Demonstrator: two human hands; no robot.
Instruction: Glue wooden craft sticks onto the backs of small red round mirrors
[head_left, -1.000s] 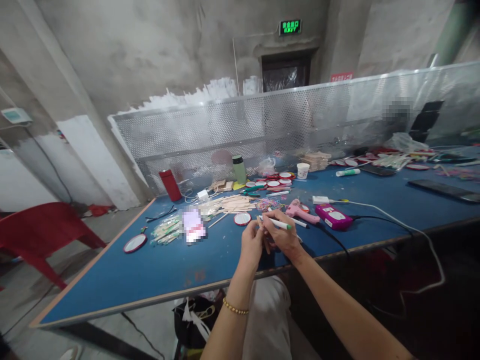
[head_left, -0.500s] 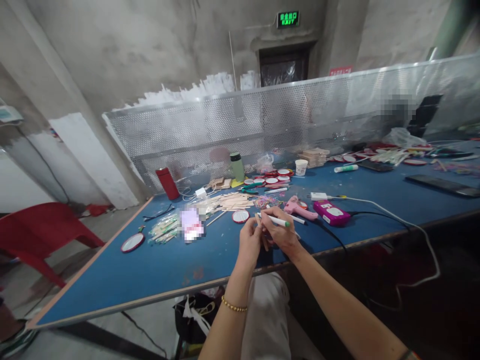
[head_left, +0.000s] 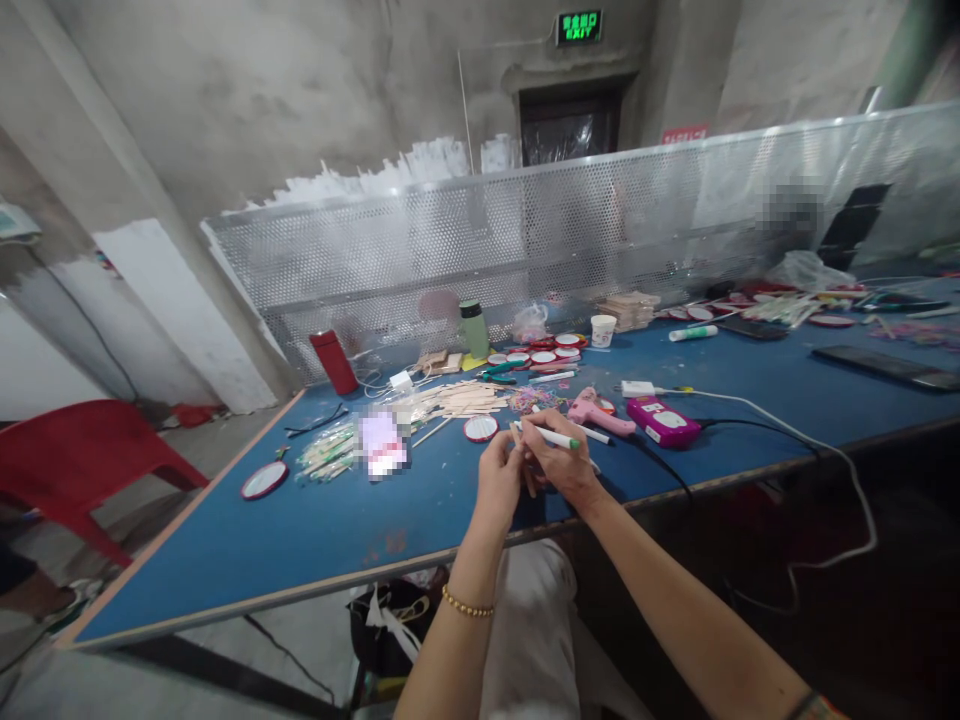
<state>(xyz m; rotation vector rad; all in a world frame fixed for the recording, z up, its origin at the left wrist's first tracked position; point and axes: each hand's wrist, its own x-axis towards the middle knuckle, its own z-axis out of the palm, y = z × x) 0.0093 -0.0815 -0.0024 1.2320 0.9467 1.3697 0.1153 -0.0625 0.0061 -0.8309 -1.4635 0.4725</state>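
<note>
Near the table's front edge, my left hand (head_left: pixel 500 470) is closed around a flat wooden craft stick (head_left: pixel 514 433), which slants between both hands. My right hand (head_left: pixel 564 462) grips a white marker (head_left: pixel 553 437) with a green end, its tip side turned toward the stick. The fingers partly hide the stick and the tip, so contact between them cannot be made out. Just left of the hands lies a round red-rimmed disc (head_left: pixel 481 428). A pink glue gun (head_left: pixel 600 412) rests to the right, beside another pen (head_left: pixel 596 435) with a dark end.
Loose wooden sticks (head_left: pixel 469 398) and colourful rubber bands (head_left: pixel 531 399) lie beyond the hands. Further back are a green bottle (head_left: pixel 474 332), a red bottle (head_left: pixel 334 363) and a paper cup (head_left: pixel 602 331). To the right, a purple box (head_left: pixel 663 422) trails a black cable.
The view has shifted slightly. Both hands keep nearly the same pose with the stick and marker. Part of a person's leg and shoe now shows at the lower left edge.
</note>
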